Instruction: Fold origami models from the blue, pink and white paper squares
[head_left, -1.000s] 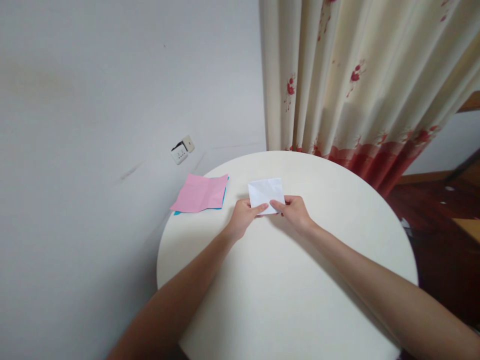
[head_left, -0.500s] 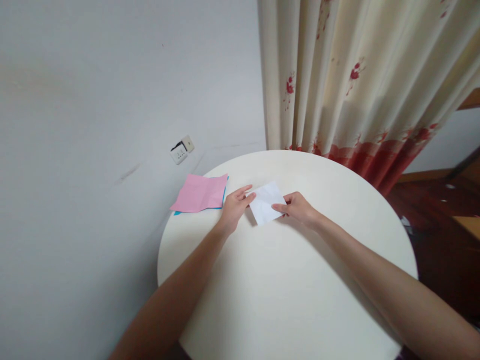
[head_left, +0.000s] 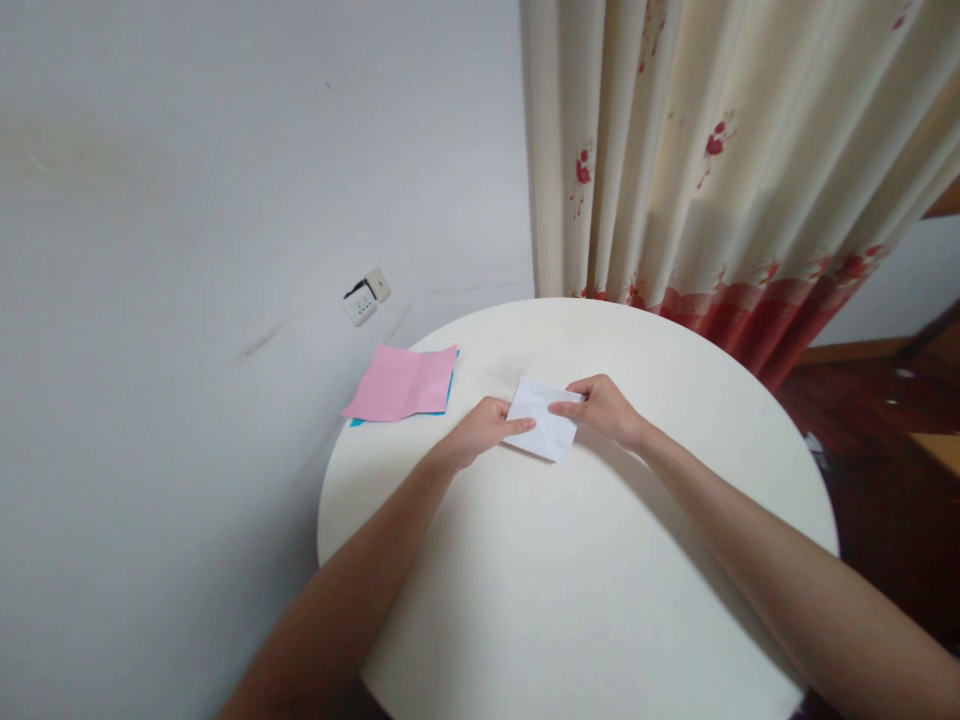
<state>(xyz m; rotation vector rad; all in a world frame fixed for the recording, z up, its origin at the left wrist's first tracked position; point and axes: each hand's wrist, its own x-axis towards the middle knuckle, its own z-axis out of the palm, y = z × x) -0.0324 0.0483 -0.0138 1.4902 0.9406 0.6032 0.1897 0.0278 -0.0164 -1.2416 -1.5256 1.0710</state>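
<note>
A small white sheet of paper (head_left: 546,425), seemingly folded, is held between my two hands above the round table. My left hand (head_left: 486,428) grips its left side, thumb lying on top and the other fingers out of sight beneath. At the upper right edge, my right hand (head_left: 602,406) pinches the paper with its thumb on the upper face. The paper's lower edge shows a thin dark line, and I cannot tell how many layers it has. To the left of my left hand lies a creased pink sheet of paper (head_left: 405,384) on top of a blue sheet (head_left: 449,392).
The white round table (head_left: 570,600) stands against a pale wall (head_left: 187,250) with a socket (head_left: 361,305) just beyond its far left edge. A cream curtain (head_left: 637,150) with red flowers hangs behind the table. Dark reddish floor (head_left: 855,410) shows at the right.
The white paper has turned clockwise and come slightly nearer to me. My left hand has shifted right and down along it, its thumb now further over the paper. The pink and blue sheets stayed put.
</note>
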